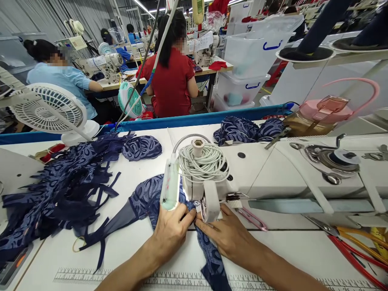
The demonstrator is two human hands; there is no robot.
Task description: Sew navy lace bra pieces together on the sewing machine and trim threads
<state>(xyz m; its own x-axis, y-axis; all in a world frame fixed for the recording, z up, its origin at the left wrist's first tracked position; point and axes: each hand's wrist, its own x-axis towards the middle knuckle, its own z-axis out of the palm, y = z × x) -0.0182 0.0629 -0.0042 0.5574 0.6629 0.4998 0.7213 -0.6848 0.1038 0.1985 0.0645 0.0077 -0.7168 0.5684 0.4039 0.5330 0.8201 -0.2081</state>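
A navy patterned bra piece (148, 192) lies under the head of a white sewing machine (195, 190), with one strip (212, 254) running toward me. My left hand (172, 222) is closed on the fabric just left of the needle area, thumb and index finger pressed together there. From the right, my right hand (230, 236) holds the same fabric, its index finger at the seam and other fingertips partly hidden behind the machine's guard. The needle itself is hidden. Coiled pale cord (203, 161) sits on top of the machine head.
A heap of navy bra pieces (66, 178) lies left, and more fabric (236, 128) sits behind the machine. Scissors (333, 230) and red-handled cutters (354, 256) rest at right. A white fan (50, 109) and pink-lidded bottle (321, 111) stand farther back. People sew beyond.
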